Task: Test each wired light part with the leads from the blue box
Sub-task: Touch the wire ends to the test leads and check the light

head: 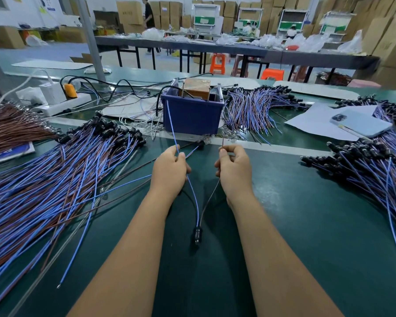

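Head view showed your left hand (169,170) pinching the blue wire (193,193) and your right hand (233,169) pinching the dark wire (212,195) of one light part (197,234).

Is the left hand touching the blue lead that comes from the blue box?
Touching. The head view shows the left hand pinching the blue lead that runs down from the blue box to its fingertips.

body: two bare forearms in view, no sleeves | left hand (169,169): no glove, no ring, no watch | right hand (234,168): same, short plain nails | wrists bare, nothing strapped on
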`<action>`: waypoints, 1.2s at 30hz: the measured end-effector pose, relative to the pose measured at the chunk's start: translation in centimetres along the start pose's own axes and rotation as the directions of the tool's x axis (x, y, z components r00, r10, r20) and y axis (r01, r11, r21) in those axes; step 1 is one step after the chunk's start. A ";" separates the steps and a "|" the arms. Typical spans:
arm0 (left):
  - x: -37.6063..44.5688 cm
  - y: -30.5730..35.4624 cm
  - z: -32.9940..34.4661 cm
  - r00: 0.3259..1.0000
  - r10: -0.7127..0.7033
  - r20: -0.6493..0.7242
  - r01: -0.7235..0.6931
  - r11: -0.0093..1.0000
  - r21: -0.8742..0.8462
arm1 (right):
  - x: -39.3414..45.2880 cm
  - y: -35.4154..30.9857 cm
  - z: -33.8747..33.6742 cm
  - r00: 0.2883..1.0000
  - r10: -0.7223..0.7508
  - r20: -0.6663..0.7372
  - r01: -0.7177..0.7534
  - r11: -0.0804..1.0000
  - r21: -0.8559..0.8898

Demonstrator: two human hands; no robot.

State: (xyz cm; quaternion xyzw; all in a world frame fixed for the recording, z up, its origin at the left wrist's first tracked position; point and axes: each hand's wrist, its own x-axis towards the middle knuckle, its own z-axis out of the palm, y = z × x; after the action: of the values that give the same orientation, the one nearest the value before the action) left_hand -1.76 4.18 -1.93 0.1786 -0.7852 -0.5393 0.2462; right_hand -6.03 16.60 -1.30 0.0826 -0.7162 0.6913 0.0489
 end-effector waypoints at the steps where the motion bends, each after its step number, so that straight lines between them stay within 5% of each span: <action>1: 0.0 -0.1 -0.1 1.000 0.009 -0.025 -0.009 1.000 0.023 | 0.0 0.1 0.0 1.000 -0.006 0.007 0.006 1.000 -0.017; 36: 0.1 -0.4 -0.3 0.996 0.019 -0.088 -0.006 0.990 0.141 | 0.1 0.3 -0.1 0.998 0.018 0.056 -0.012 0.995 -0.099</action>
State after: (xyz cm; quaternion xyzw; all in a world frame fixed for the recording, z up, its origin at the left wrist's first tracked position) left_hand -1.70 3.80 -2.16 0.2145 -0.8107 -0.4724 0.2714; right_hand -6.20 16.66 -1.53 0.0942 -0.7510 0.6530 0.0273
